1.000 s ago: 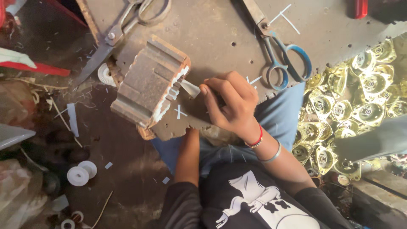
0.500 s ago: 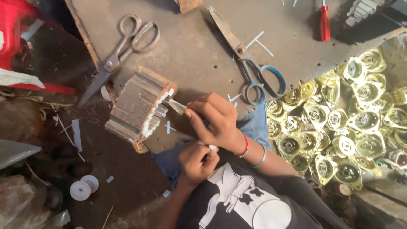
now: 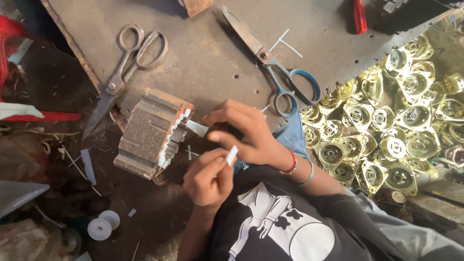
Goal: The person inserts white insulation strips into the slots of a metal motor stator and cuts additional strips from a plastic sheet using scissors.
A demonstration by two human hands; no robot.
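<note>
On the far left of the worn metal bench, grey steel scissors [image 3: 126, 67] lie open, and just below them sits the rusty brown laminated stator block [image 3: 151, 133], its slotted face turned rightward with white paper liners [image 3: 175, 140] poking out. Just right of that face, the left hand [image 3: 208, 178] pinches a small white paper strip [image 3: 232, 155] between thumb and forefinger, the strip tilted upward. The right hand [image 3: 246, 135] hovers above it, fingers loosely curled around nothing I can make out, touching the strip's top. The block lies left of both hands, nearer the left one. Further right rest blue-handled shears [image 3: 275, 67] and a heap of brass-coloured motor housings [image 3: 396, 125].
</note>
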